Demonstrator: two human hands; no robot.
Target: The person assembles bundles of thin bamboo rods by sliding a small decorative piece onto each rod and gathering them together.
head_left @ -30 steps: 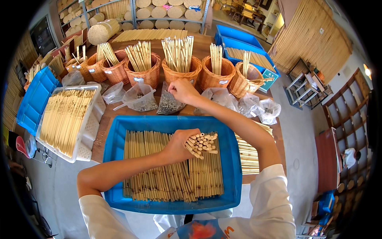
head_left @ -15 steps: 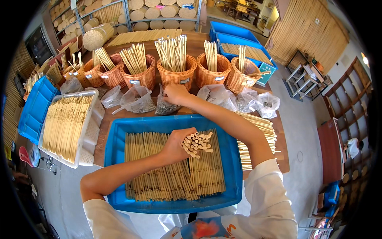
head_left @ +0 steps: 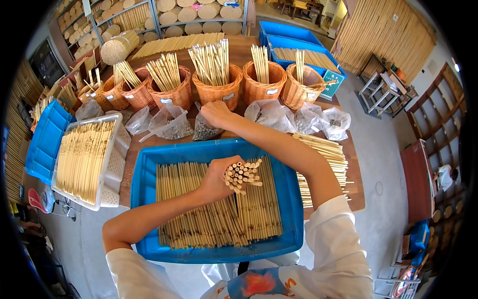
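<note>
We are wearing a white short-sleeved T-shirt (head_left: pixel 318 271), its loose, creased sleeves (head_left: pixel 334 236) leaving our forearms (head_left: pixel 159 212) bare. In front, it is carrying a blue printed panel (head_left: pixel 238 287) with a blurry red patch (head_left: pixel 259 283) and orange lettering (head_left: pixel 290 286) alongside. White cloth (head_left: pixel 217 272) and a black strip (head_left: pixel 243 267) are showing below.

Vs 1 s ago, R hand (head_left: pixel 216 114) has dipped slightly lower at the bag (head_left: pixel 205 132). L hand (head_left: pixel 216 177), w/ its bundle (head_left: pixel 243 175), has slid a bit L over the tub (head_left: pixel 209 255). View's shifted: baskets (head_left: pixel 217 91) now further L & higher.
</note>
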